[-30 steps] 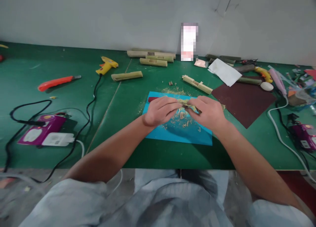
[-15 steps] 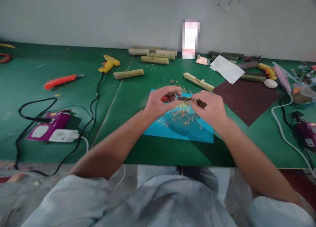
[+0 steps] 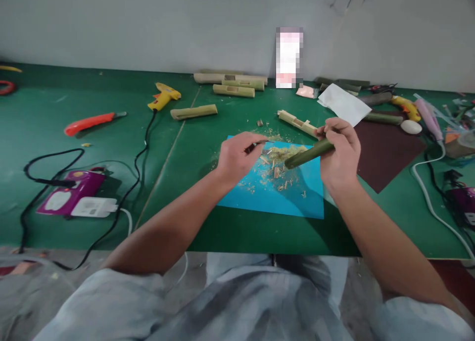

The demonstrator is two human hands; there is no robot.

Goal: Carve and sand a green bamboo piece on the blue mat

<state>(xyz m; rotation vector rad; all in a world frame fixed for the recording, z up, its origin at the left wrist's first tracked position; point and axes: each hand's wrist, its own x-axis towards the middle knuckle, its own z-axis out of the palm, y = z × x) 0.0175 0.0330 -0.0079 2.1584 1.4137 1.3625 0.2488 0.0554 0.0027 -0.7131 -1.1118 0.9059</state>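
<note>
A green bamboo tube (image 3: 308, 155) slants over the blue sheet (image 3: 297, 207), its lower end toward the middle. My right hand (image 3: 340, 158) is closed round the tube's upper right end. My left hand (image 3: 234, 155) is closed on a thin dark tool (image 3: 260, 142) with a narrow tip pointing right; its handle is mostly hidden by the fingers. Tip and tube are apart. Beneath both lie pale bamboo shavings (image 3: 282, 154) and small chips. Just behind my right hand rests a pale, notched bamboo piece (image 3: 295, 121).
Cut bamboo tubes (image 3: 233, 91) lie along the wall. At left are an orange-red cutter (image 3: 91, 123), a yellow glue gun (image 3: 163, 97) with its cord, and a purple power strip (image 3: 76, 190). To the right are brown sheet (image 3: 378, 158), white paper (image 3: 343, 103) and a pink tool (image 3: 428, 116).
My hands have moved apart. The bamboo tube, held up close between them before, now tilts down leftward from my right hand. The left hand's thin tool now shows its tip.
</note>
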